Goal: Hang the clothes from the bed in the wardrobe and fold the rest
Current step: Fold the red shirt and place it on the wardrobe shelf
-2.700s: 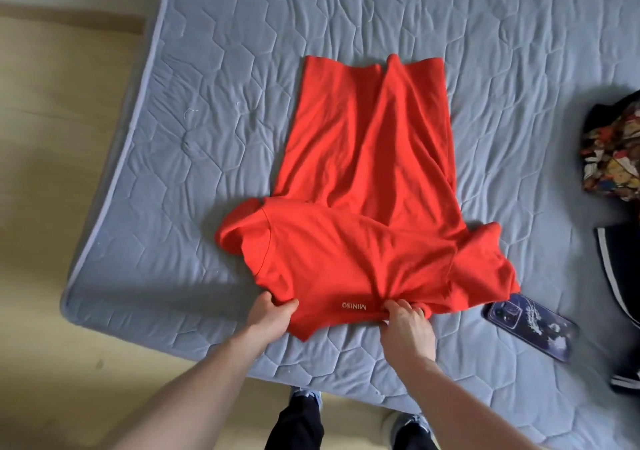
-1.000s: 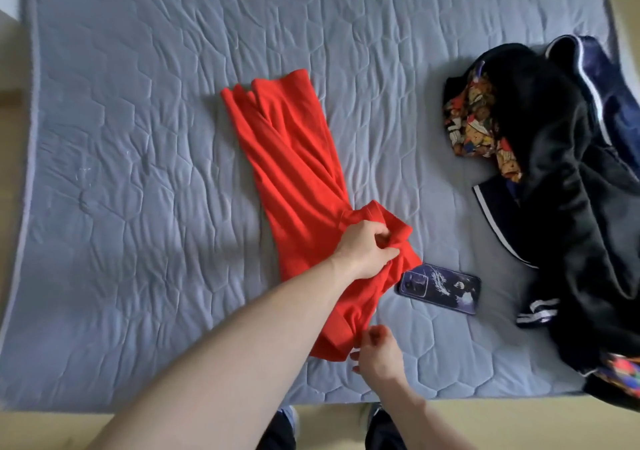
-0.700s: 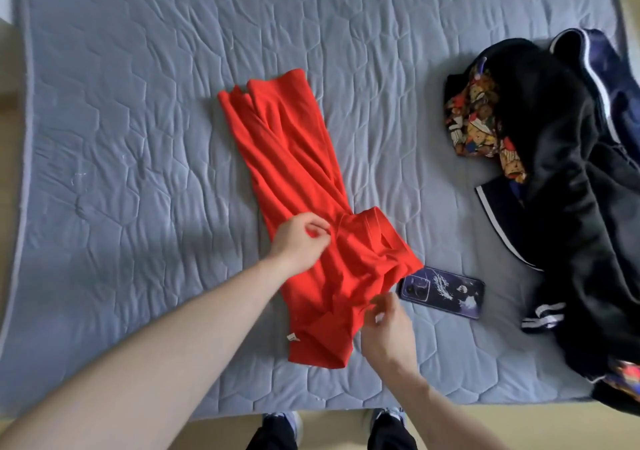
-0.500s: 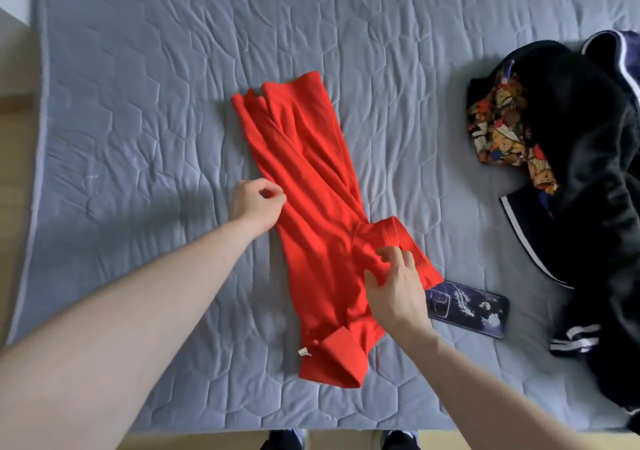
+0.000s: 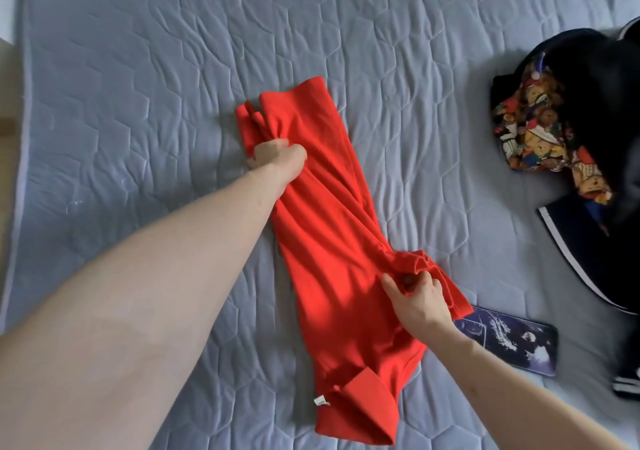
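Red knit cloth, thin and limp, makes up the shirt that lies on the grey quilted mattress, and the head view is the only one given. The garment sits near the middle of the bed, already doubled lengthwise into a narrow strip whose long axis runs from far-left to near-right. Its hem end points to the far left, and its collar end, with a small white label showing, points toward the near edge. The left hand has its fingers curled into the cloth near the hem end, bunching the layers there. The right hand pinches the gathered sleeve at the strip's right edge, fingers closed on the fabric. I judge the shirt to be light and soft, with no stiffness of its own, so it will sag and slide out of its fold unless held at two spread points. The hem corners and the shoulder line look like the best places to take hold for the next fold. A dark phone lies just beside the shirt on the near right, partly under the right wrist. A heap of dark clothes with a patterned lining waits at the right, well apart.
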The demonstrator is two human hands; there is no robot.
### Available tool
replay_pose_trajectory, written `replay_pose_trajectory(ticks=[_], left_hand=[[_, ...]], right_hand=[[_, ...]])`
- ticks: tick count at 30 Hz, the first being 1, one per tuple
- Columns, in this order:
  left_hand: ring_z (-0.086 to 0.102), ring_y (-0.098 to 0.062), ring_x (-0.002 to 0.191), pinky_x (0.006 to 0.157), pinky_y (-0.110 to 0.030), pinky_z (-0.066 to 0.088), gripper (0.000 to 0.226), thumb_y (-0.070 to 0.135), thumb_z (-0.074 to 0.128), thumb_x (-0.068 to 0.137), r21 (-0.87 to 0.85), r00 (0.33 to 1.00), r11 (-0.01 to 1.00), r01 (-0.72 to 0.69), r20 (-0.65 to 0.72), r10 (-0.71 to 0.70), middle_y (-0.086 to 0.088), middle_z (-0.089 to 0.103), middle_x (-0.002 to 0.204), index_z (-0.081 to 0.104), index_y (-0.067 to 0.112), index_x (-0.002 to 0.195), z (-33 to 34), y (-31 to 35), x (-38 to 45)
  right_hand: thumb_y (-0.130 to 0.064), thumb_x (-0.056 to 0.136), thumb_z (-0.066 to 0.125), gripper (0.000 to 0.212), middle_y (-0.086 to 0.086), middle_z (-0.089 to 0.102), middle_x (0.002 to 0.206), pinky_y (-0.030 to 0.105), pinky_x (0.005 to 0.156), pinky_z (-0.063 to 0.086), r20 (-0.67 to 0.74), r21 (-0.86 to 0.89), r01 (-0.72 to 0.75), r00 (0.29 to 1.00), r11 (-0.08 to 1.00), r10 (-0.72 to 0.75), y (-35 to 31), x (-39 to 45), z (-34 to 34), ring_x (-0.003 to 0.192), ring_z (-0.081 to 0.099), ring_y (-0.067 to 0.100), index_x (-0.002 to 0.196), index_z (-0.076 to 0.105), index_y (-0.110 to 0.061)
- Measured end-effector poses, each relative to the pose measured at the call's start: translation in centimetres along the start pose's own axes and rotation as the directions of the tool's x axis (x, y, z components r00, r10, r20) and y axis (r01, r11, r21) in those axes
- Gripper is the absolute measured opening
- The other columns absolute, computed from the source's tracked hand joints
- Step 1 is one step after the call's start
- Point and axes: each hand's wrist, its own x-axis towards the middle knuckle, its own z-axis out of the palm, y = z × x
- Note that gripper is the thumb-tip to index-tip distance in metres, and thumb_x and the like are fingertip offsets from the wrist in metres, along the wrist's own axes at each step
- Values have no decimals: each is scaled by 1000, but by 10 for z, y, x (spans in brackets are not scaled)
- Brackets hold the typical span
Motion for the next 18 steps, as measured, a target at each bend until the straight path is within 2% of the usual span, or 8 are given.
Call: replay_pose_trajectory(ticks=[2, 4, 9, 12, 15, 18], left_hand=[[55, -36, 129, 113, -38, 43, 45, 30, 57, 81, -43, 996, 999, 2, -87, -6, -6, 67, 133, 74, 23, 122, 2, -3, -1], [59, -29, 127, 111, -32, 44, 44, 21, 57, 83, -133, 982, 991, -26, -188, 1, -6, 67, 134, 73, 21, 124, -3, -4, -6], [68, -20, 107, 104, -29, 48, 37, 11, 60, 83, -186, 945, 967, -172, -310, 108, -4, 73, 115, 78, 22, 114, -17, -4, -25], [71, -12, 93, 91, -17, 49, 27, 12, 66, 85, -222, 926, 954, -203, -361, 113, 2, 78, 100, 81, 23, 104, -24, -6, -29], [73, -7, 79, 86, -22, 57, 8, 19, 83, 80, -323, 932, 931, -171, -359, 47, 6, 78, 84, 81, 25, 85, -32, -5, -22], [65, 3, 56, 62, -12, 53, 21, 26, 93, 71, -337, 940, 934, -119, -340, -3, 10, 75, 74, 72, 27, 68, -35, -6, -13]], right_hand=[[-67, 89, 61, 56, 13, 55, 121, 41, 108, 39, 9, 14, -47, 999, 999, 47, -2, 7, 0, 127, 51, 34, 113, 54, -17], [-66, 93, 56, 58, 16, 59, 126, 42, 108, 40, 16, 32, -71, 997, 997, 71, -2, 11, -2, 126, 53, 36, 116, 57, -13], [-60, 94, 59, 45, 8, 73, 96, 45, 94, 54, -9, 169, -55, 998, 984, 57, -1, 8, -11, 93, 71, 34, 95, 64, -15], [-57, 95, 61, 42, 6, 74, 94, 47, 92, 56, -11, 191, -35, 999, 981, 38, 1, 5, -14, 90, 73, 33, 98, 66, -15], [-56, 95, 62, 41, 7, 74, 96, 50, 91, 57, 13, 210, -39, 999, 977, 37, 0, 6, -17, 93, 73, 33, 100, 66, -16], [-56, 95, 62, 41, 9, 74, 97, 51, 92, 57, 36, 200, -41, 999, 979, 34, 1, 9, -18, 93, 73, 35, 100, 65, -15]])
